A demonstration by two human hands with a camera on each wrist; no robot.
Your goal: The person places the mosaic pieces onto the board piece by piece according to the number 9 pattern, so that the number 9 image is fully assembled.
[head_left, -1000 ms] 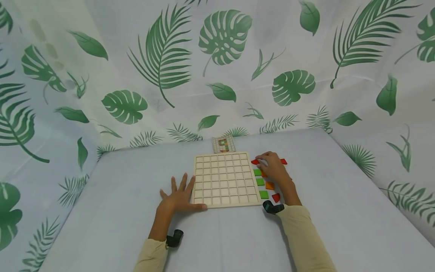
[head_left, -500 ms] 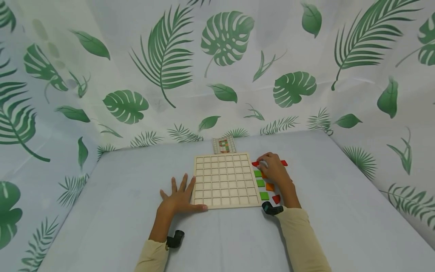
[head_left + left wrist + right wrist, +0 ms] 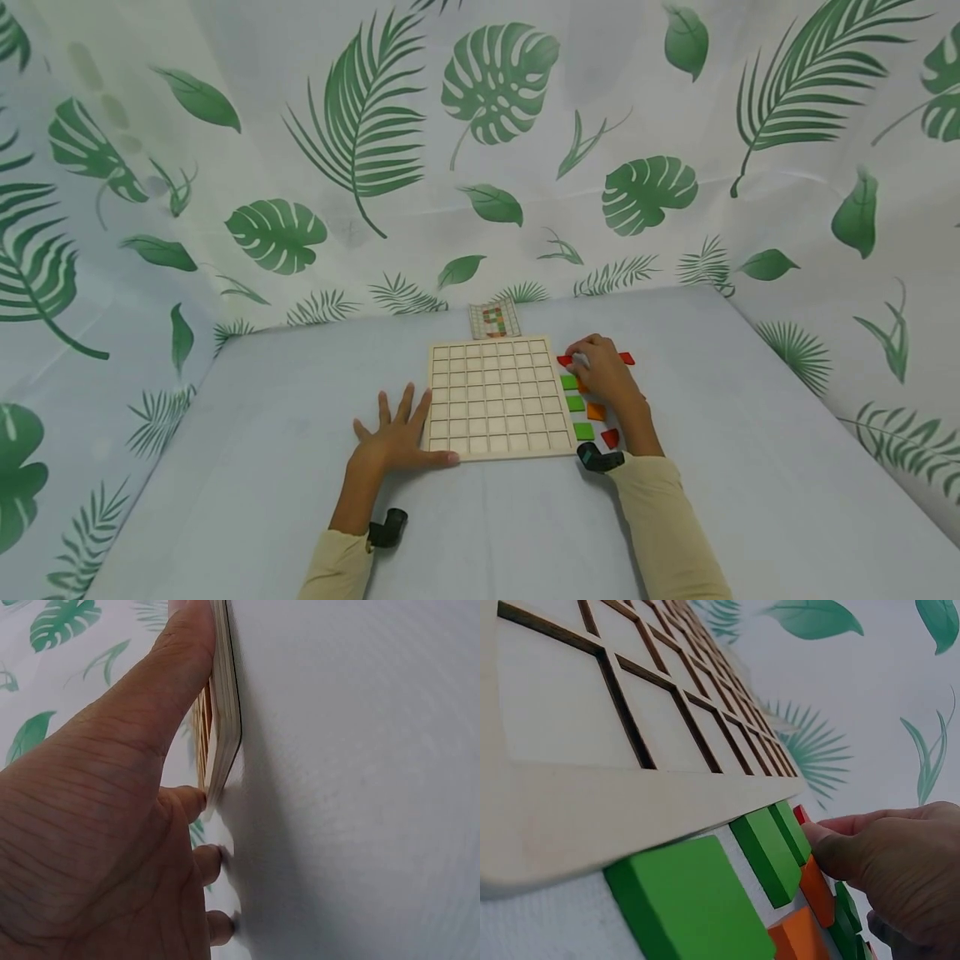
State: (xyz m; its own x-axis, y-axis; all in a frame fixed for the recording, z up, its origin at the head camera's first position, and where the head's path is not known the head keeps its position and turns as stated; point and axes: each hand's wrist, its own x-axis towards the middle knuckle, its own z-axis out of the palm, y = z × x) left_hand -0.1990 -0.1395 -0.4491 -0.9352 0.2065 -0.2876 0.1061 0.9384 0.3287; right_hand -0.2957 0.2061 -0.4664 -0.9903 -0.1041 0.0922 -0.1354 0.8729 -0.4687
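Note:
The pale wooden grid board (image 3: 498,398) lies flat on the table. My left hand (image 3: 390,437) rests at its left side with fingers spread; the thumb lies along the near-left corner. The left wrist view shows that thumb (image 3: 165,682) against the board's edge. Beyond the board's right side, my right hand (image 3: 606,371) pinches a small red block (image 3: 564,360) between thumb and index finger. Only a sliver of this red block (image 3: 801,814) shows at the fingertips in the right wrist view. Several green blocks (image 3: 575,403) and orange blocks (image 3: 596,412) lie beside the board, partly under the right hand.
A small pattern card (image 3: 493,320) with a coloured grid picture lies behind the board. Another red piece (image 3: 627,358) is right of the right hand, and a red piece (image 3: 611,437) sits near its wrist. A leaf-printed cloth (image 3: 491,204) hangs behind the table.
Both hands stay nearly in place, the right one still at the red block. The view shifts very slightly; the board and blocks keep their places.

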